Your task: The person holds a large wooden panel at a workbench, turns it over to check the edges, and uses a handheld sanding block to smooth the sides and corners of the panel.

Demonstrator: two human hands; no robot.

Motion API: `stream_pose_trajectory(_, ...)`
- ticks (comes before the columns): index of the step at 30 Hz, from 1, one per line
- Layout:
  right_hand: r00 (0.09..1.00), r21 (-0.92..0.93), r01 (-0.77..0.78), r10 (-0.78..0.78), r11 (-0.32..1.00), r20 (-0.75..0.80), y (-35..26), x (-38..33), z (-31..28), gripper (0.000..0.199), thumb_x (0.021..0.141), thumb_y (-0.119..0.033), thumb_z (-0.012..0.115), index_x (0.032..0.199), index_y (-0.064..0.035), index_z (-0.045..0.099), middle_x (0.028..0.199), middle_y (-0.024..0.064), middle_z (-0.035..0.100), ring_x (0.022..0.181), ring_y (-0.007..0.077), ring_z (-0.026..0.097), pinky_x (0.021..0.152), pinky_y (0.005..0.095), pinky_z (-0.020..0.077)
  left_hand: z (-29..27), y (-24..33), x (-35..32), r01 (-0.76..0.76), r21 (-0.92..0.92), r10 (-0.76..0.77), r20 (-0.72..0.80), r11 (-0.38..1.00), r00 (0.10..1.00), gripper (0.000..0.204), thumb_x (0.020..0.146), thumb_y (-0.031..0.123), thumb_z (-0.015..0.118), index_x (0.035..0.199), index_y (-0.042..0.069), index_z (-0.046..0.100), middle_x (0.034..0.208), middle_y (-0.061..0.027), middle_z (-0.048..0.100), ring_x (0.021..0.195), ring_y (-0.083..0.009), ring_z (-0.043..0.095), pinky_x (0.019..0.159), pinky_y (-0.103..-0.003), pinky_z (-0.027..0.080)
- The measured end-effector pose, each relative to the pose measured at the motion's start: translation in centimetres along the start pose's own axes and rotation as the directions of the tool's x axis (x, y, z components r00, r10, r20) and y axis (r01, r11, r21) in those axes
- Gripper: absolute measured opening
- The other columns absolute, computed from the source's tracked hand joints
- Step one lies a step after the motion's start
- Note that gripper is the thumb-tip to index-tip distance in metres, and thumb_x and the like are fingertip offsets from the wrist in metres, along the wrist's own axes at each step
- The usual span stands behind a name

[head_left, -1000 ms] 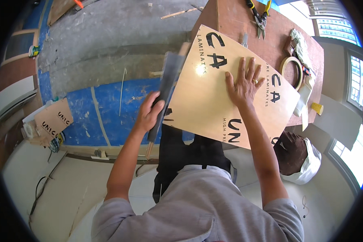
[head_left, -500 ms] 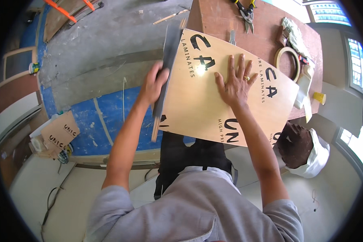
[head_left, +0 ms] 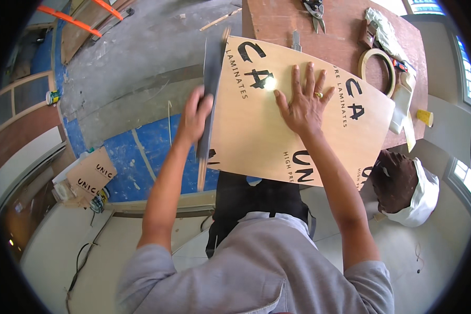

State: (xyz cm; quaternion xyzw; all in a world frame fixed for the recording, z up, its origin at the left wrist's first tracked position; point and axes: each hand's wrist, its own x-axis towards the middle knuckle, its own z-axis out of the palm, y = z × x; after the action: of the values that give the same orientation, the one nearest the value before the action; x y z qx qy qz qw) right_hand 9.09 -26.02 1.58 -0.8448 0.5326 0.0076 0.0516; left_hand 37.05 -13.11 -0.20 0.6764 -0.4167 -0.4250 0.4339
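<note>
A tan laminate sheet [head_left: 267, 131] with black lettering lies across the corner of the brown worktable [head_left: 340, 49], overhanging toward me. My right hand [head_left: 304, 107] rests flat on it, fingers spread, a ring on one finger. Along the sheet's left edge runs a long dark grey strip with a layered wooden edge [head_left: 210, 86], blurred by motion. My left hand [head_left: 194, 114] is closed around this strip from the left. The strip sticks out past the sheet at both ends. Most of my left fingers' inner side is hidden.
On the table are metal snips [head_left: 316, 14], a metal blade tip [head_left: 296, 41], a tape roll [head_left: 362, 65] and a crumpled pale cloth [head_left: 386, 36]. A yellow cup [head_left: 425, 118] sits at the right. Lettered offcuts [head_left: 91, 170] lie lower left; blue covering [head_left: 141, 162] is on the floor.
My left hand and the strip have slid slightly toward me along the sheet's edge. My right hand stays flat on the sheet. The whole view has shifted a little.
</note>
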Motion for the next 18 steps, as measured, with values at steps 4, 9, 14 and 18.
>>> stream_pose_trajectory(4,1.000,-0.011,0.000,0.000,1.000,0.009,0.0,0.1,-0.2,0.083,0.101,-0.066,0.042,0.166,-0.0158,0.027,0.174,0.0188,0.012,0.158,0.0502,0.000,0.117,0.0788,0.0010,-0.9,0.8,-3.8,0.061,-0.010,-0.060,0.042,0.998,0.997,0.034,0.106,0.026,0.058,0.127,0.000,0.060,0.113,-0.0094,0.066,0.106,-0.0179,0.059,0.099,-0.035,0.046)
stream_pose_trajectory(9,1.000,-0.013,0.026,-0.026,1.000,0.005,-0.3,-0.1,-0.1,0.083,0.100,-0.063,0.047,0.165,-0.0144,0.028,0.174,0.0191,0.011,0.158,0.0506,0.002,0.117,0.0783,0.0014,0.4,2.0,12.1,-0.117,-0.008,0.116,-0.090,0.993,0.989,0.049,0.104,0.040,0.060,0.126,-0.003,0.061,0.124,-0.0201,0.069,0.116,-0.0276,0.063,0.101,-0.037,0.047)
stream_pose_trajectory(14,1.000,0.082,-0.007,0.006,0.997,0.011,0.3,0.5,0.7,0.083,0.098,-0.053,0.059,0.164,-0.0121,0.030,0.172,0.0223,0.014,0.158,0.0493,0.006,0.118,0.0755,0.0032,-5.2,-0.5,14.4,-0.135,-0.196,0.078,-0.275,0.971,0.958,0.039,0.102,0.038,0.063,0.116,0.002,0.067,0.093,-0.0079,0.069,0.082,-0.0202,0.062,0.080,-0.036,0.051)
stream_pose_trajectory(18,0.836,0.350,0.524,-0.548,0.777,-0.034,-7.1,6.5,-3.7,0.075,0.088,-0.034,0.079,0.154,-0.0165,0.049,0.167,0.0183,0.028,0.153,0.0396,0.029,0.121,0.0563,0.0294,-8.2,-8.5,3.3,0.046,-0.162,-0.089,-0.273,0.986,0.958,0.039,0.104,0.036,0.061,0.120,0.002,0.066,0.098,-0.0026,0.064,0.091,-0.0127,0.058,0.084,-0.029,0.046)
